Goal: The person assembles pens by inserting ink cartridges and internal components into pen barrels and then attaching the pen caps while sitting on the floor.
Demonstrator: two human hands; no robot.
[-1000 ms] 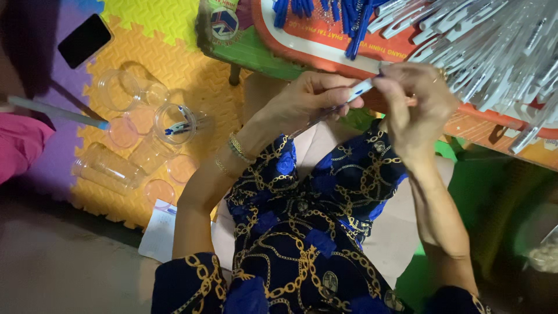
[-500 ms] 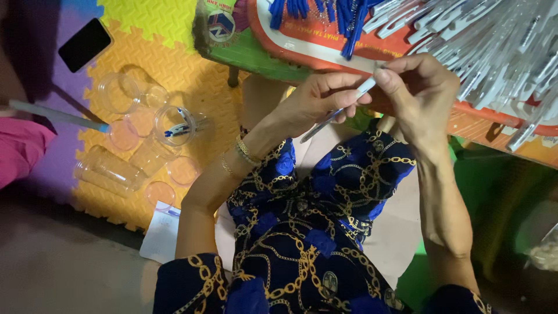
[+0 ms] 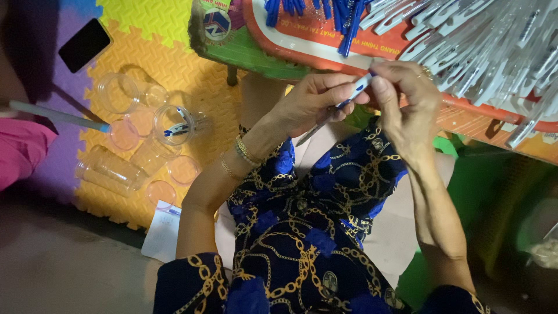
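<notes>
While the left hand (image 3: 308, 103) grips a slim pen (image 3: 340, 103) with its fingers closed round the barrel, the right hand (image 3: 407, 107) pinches the pen's blue-and-white upper end between thumb and fingers, both hands held above the lap in a blue dress with a gold chain pattern (image 3: 314, 232). Just beyond them a tray (image 3: 401, 46) on the low counter carries a heap of white pen barrels (image 3: 482, 40) and blue pen parts (image 3: 314, 11), probably caps. Well to the left, clear plastic cups (image 3: 145, 145) lie scattered on the foam floor mat (image 3: 151, 52), near a dark phone (image 3: 85, 45).
</notes>
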